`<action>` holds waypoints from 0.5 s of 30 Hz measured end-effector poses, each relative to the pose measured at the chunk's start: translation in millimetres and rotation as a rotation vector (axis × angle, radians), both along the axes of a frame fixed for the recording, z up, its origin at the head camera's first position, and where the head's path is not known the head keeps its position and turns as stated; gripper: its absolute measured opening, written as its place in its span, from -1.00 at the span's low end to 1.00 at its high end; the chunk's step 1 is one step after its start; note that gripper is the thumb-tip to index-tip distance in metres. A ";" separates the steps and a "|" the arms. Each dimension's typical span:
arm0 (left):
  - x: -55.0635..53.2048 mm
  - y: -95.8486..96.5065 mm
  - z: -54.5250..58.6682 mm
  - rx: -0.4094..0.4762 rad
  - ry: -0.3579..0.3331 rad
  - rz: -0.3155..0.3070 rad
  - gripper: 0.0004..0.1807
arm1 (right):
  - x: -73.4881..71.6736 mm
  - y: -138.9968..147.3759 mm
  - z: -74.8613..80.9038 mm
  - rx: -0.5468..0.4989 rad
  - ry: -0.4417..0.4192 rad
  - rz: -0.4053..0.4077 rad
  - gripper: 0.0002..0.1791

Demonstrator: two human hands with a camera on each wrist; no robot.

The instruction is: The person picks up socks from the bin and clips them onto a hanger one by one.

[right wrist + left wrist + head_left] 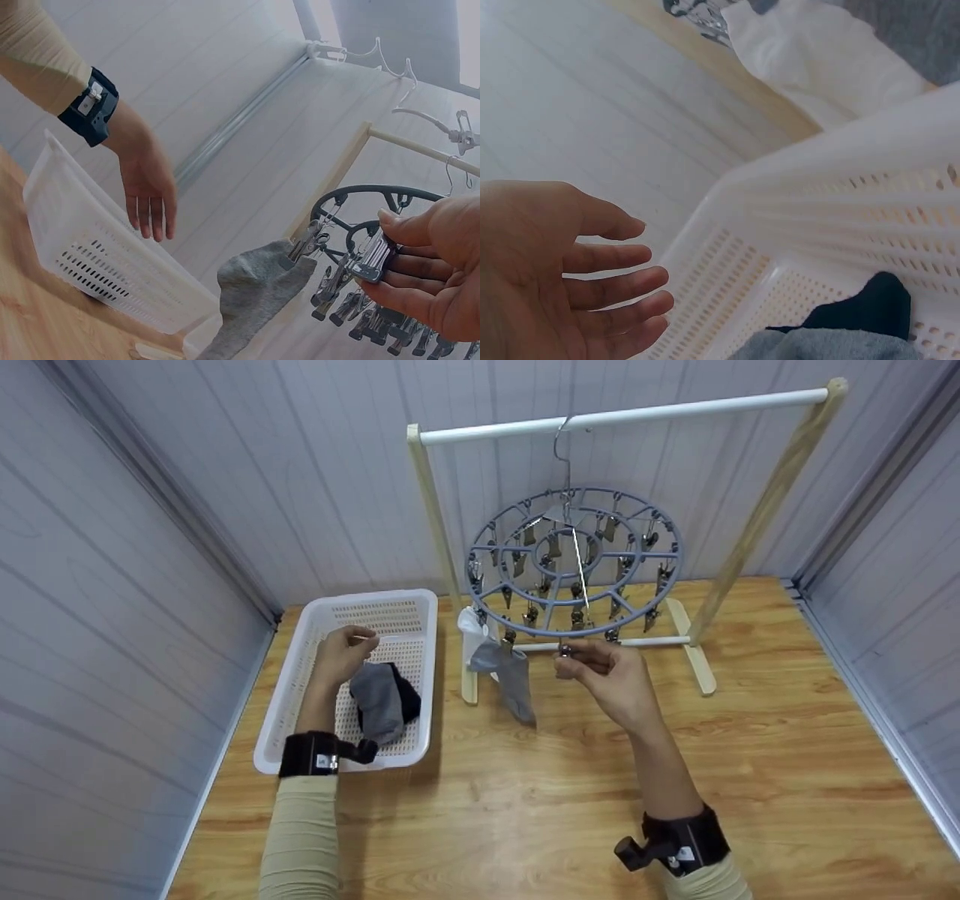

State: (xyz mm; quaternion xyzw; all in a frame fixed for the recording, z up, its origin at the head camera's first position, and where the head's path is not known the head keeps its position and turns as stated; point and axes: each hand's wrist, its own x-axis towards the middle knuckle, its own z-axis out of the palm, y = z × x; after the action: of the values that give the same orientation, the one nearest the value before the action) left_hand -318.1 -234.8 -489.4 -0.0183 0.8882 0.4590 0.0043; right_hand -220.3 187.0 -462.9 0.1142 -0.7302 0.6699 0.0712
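My right hand (619, 682) pinches a metal clip (371, 256) at the front rim of the round hanger (551, 631); the right wrist view shows the thumb on one side and the fingers on the other. Over the white basket (430, 660) hovers my left hand (341, 655), its fingers loosely extended and holding nothing. Below it in the basket lie a grey sock (377, 701) and a black sock (885, 300). From clips on the hanger's front left hang another grey sock (515, 686) and, farther left, a white sock (472, 631).
The hanger's hook (559, 446) hangs on the white bar (675, 411) of a wooden-legged rack (765, 510). Several unused metal clips dangle around the rings. Panelled walls (112, 585) enclose the wood-patterned surface (510, 810) on the left, back and right.
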 end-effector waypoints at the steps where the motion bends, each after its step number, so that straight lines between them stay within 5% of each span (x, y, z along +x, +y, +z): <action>1: -1.1 -0.3 -1.8 -0.002 -0.016 0.004 -0.57 | -0.1 -0.1 0.0 -0.007 0.002 0.004 -0.64; 15: -14.7 -11.0 -31.8 -0.162 -0.140 0.046 -0.50 | 0.0 -0.6 -1.4 -0.037 0.037 0.024 -0.68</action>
State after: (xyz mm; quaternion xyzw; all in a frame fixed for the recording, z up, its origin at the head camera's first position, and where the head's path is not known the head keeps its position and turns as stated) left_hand -332.8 -245.8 -521.2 -0.0711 0.9192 0.3835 0.0544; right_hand -220.2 186.4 -464.2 0.1339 -0.7148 0.6818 0.0786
